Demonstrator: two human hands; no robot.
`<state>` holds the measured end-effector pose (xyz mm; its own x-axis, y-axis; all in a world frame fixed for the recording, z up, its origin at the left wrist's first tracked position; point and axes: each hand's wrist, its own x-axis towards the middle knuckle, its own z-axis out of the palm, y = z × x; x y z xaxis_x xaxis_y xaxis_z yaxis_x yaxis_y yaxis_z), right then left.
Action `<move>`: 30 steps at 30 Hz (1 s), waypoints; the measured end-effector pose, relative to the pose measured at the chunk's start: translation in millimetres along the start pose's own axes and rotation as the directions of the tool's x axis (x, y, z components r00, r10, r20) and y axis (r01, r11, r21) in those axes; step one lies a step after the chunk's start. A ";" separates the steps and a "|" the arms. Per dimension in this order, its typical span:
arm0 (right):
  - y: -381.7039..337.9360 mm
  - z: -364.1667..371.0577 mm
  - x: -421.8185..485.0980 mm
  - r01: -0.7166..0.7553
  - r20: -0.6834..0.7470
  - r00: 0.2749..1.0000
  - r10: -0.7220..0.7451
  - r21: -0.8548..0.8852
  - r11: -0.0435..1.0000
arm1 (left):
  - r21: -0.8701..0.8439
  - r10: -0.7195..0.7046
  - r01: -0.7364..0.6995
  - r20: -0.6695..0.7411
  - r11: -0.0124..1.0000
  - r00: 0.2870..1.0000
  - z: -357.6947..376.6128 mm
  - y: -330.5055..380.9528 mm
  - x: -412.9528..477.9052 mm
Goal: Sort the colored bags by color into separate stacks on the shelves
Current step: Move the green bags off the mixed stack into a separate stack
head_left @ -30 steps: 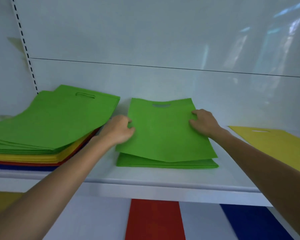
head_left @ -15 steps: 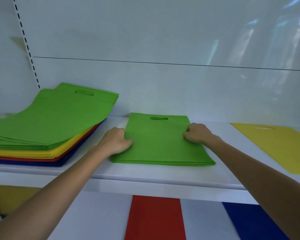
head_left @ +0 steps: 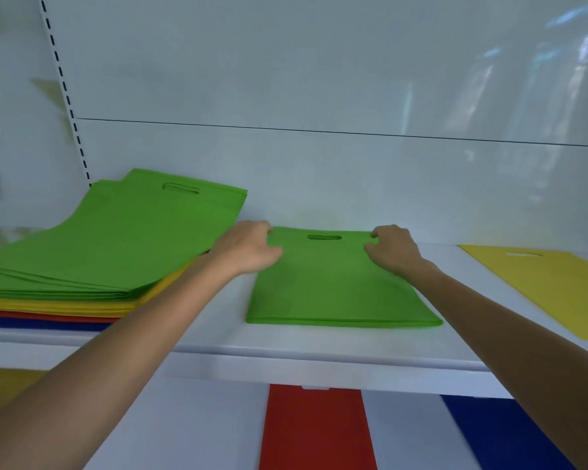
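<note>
A neat stack of green bags (head_left: 336, 290) lies flat in the middle of the white shelf (head_left: 286, 354), handle cutout toward the back wall. My left hand (head_left: 248, 249) grips its far left corner, thumb on top. At the far right corner my right hand (head_left: 391, 249) grips the stack with curled fingers. To the left sits a mixed pile (head_left: 116, 239): several green bags on top, with yellow, red and blue layers beneath. A single yellow bag (head_left: 550, 286) lies on the shelf at the right.
On the lower shelf lie a red bag (head_left: 316, 429), a blue bag (head_left: 510, 435) and a yellow bag (head_left: 4, 385) at the far left. The white back wall stands close behind the stacks. A slotted upright (head_left: 65, 96) runs up the left side.
The green bag I held raised has come down flat onto the green stack. Both hands have slid from its sides to the far corners.
</note>
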<state>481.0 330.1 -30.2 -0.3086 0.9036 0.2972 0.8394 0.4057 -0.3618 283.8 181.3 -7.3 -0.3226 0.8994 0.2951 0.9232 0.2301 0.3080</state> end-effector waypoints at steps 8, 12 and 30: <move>-100.0 1.4 -2.0 0.125 -0.076 0.990 -0.116 0.131 0.983 | -0.004 -0.122 0.123 -0.125 0.992 0.985 -87.6 -101.0 2.0; -163.6 27.3 -8.2 0.091 0.085 0.990 -0.113 0.231 0.969 | 0.146 -0.355 0.367 -0.100 0.919 0.930 -108.3 -192.8 -22.6; -297.3 78.0 -34.8 0.029 -0.094 0.996 0.007 0.378 0.925 | -0.248 -0.412 0.362 -0.190 0.898 0.891 -128.3 -309.6 -54.6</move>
<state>207.3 188.8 -1.9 -0.2592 0.8893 0.3767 0.5984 0.4541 -0.6601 -11.2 13.3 -2.7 -0.7074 0.6363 0.3078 0.6607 0.4405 0.6079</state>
